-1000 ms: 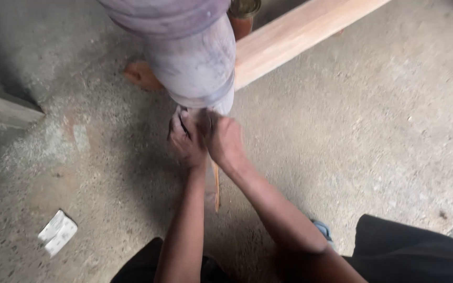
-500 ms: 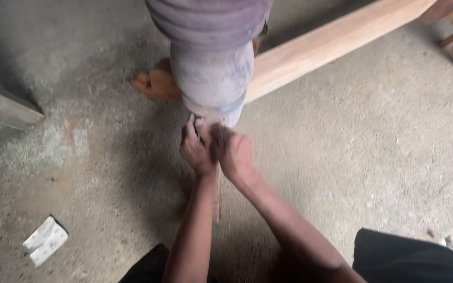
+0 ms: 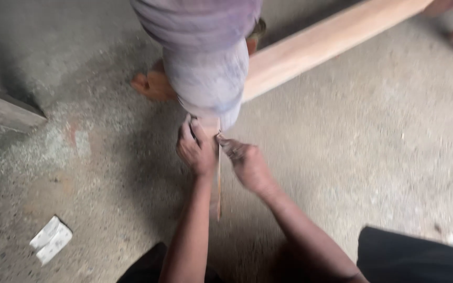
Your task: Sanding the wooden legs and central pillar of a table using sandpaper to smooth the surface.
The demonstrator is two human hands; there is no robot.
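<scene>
Left hand (image 3: 197,151) curled around the lower end of the purple-grey turned wooden post (image 3: 205,68); right hand (image 3: 248,164) pinches a thin wooden strip (image 3: 218,181). Post's long axis runs away from the person, over the concrete floor (image 3: 373,147). Strip lies along the same line. Pale wooden plank (image 3: 321,42) behind, diagonal.

The left hand (image 3: 197,149) curls against the narrow lower end of a turned, purple-grey wooden post (image 3: 205,63). The right hand (image 3: 248,165) sits just beside it, fingertips at a thin wooden strip (image 3: 218,183) running down between both hands. A long plank (image 3: 331,36) and a white folded paper (image 3: 51,239) lie on the concrete floor (image 3: 373,152).
</scene>
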